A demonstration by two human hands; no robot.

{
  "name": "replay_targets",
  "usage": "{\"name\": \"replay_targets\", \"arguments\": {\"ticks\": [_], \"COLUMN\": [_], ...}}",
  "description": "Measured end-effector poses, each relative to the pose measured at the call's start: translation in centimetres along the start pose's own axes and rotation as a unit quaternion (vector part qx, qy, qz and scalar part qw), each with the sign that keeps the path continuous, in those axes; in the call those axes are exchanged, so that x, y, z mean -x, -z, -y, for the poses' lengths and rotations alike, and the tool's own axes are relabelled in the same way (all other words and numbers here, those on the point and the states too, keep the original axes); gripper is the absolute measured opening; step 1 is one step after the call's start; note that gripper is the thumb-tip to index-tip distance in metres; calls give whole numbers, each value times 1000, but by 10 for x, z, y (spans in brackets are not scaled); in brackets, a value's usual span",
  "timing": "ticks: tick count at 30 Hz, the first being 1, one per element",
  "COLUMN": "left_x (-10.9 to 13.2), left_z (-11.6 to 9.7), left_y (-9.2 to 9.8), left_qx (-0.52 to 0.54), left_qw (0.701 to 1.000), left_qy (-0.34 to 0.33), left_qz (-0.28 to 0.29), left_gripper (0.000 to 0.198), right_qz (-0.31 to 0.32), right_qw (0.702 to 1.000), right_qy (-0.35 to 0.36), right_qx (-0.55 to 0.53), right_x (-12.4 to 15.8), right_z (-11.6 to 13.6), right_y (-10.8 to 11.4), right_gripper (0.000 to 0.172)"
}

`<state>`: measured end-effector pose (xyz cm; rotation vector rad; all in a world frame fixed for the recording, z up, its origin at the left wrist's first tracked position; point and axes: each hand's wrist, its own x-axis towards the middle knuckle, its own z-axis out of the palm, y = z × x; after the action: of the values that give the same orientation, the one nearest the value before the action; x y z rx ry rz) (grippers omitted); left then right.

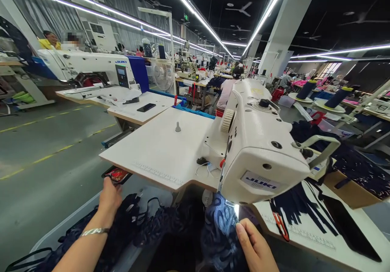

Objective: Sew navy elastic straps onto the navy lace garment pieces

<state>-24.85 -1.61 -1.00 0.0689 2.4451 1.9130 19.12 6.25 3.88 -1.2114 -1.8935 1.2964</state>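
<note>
My left hand (109, 200) reaches down to the left of the table, its fingers closed among dark navy lace garments (143, 227) heaped in a pale bin (61, 231); a bracelet sits on that wrist. My right hand (254, 245) pinches blue patterned lace fabric (219, 227) right under the lit needle area of a white JUKI sewing machine (258, 150). The machine stands on a white table (164, 146).
Dark straps (297, 207) and red snips (278, 225) lie on the table at the right. A phone (117, 175) rests by the table's left edge. Thread cones (338, 97), other sewing stations (91, 75) and people fill the hall; a grey floor aisle (39, 150) runs left.
</note>
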Motion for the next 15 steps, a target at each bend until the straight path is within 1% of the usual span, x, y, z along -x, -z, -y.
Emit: {"name": "replay_targets", "arguments": {"ticks": [2, 5, 7, 9, 10, 12, 13, 14, 15], "left_x": [-16, -30, -34, -32, -26, -7, 8, 26, 47], "left_z": [1, 6, 11, 15, 17, 18, 16, 12, 6], "left_y": [-5, -13, -18, -20, -21, -19, -17, -13, -10], "left_qx": [24, 48, 44, 26, 12, -25, -49, -75, -105], "left_qw": [997, 979, 965, 945, 931, 892, 870, 848, 816], "left_qy": [-5, -23, -30, -36, -38, -31, -25, -19, -19], "left_qz": [80, 195, 257, 325, 364, 450, 490, 524, 568], "left_gripper": [37, 37, 37, 36, 40, 58, 59, 52, 42], "right_qz": [15, 29, 30, 38, 42, 54, 60, 68, 80], "right_qw": [1000, 999, 999, 999, 999, 998, 998, 997, 996], "right_qy": [6, 13, 13, 13, 14, 11, 6, 2, -3], "right_qx": [1, -4, -9, -19, -26, -31, -30, -27, -24], "right_x": [-1, -2, -2, 0, 1, 6, 10, 15, 20], "right_z": [1, 6, 10, 14, 16, 17, 17, 17, 16], "right_y": [1, 3, 4, 8, 12, 23, 31, 41, 51], "right_gripper": [41, 39, 38, 37, 37, 37, 37, 37, 38]}}
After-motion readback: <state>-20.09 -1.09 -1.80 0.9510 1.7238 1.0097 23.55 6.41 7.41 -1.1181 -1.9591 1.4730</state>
